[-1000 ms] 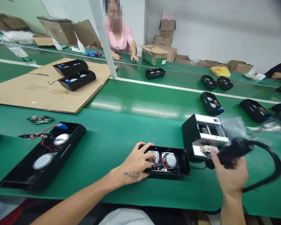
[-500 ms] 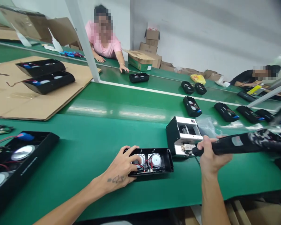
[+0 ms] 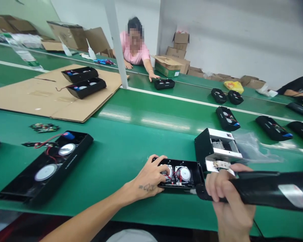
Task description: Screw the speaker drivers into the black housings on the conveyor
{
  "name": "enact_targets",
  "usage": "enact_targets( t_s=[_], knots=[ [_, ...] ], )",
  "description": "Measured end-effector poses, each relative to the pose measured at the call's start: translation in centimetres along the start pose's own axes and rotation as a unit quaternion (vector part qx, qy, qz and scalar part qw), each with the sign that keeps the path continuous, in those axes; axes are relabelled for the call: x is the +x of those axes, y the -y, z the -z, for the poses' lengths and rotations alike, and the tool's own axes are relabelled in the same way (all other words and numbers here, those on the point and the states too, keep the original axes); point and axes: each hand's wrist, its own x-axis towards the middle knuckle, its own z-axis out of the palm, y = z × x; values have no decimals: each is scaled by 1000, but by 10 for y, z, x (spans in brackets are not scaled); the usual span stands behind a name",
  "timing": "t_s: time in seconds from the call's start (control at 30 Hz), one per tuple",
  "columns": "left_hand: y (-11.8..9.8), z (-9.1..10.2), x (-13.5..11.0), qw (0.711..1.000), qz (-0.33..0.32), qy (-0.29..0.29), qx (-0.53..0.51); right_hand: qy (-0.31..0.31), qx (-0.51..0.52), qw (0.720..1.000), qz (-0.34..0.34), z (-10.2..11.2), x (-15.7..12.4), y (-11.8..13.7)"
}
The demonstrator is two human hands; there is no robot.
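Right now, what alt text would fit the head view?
The left hand grips an open black case holding two speakers on a green bench; the right hand holds a black tool, its tip near the case. A machine stands beyond; opposite, a person reaches toward another case.

The left hand (image 3: pixel 154 176) and right hand (image 3: pixel 236 205) were bare, as was the left forearm (image 3: pixel 91 215). A dark tattoo (image 3: pixel 146 187) of curling, letter-like strokes marked the left near its wrist. Pale, rounded cloth (image 3: pixel 131 236) showed below the table's (image 3: pixel 179 211) near edge.
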Motion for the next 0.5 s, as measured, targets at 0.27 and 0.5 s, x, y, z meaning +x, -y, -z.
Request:
enact_targets(
  t_s=[0.27,0.5],
  knots=[
    [-2,2,-1,1000,-5,1,3,70,3,997,-21,-52,-12,-41],
    [-3,3,-1,1000,-2,7,-7,78,-16,997,-15,-55,-12,-46]
  ],
)
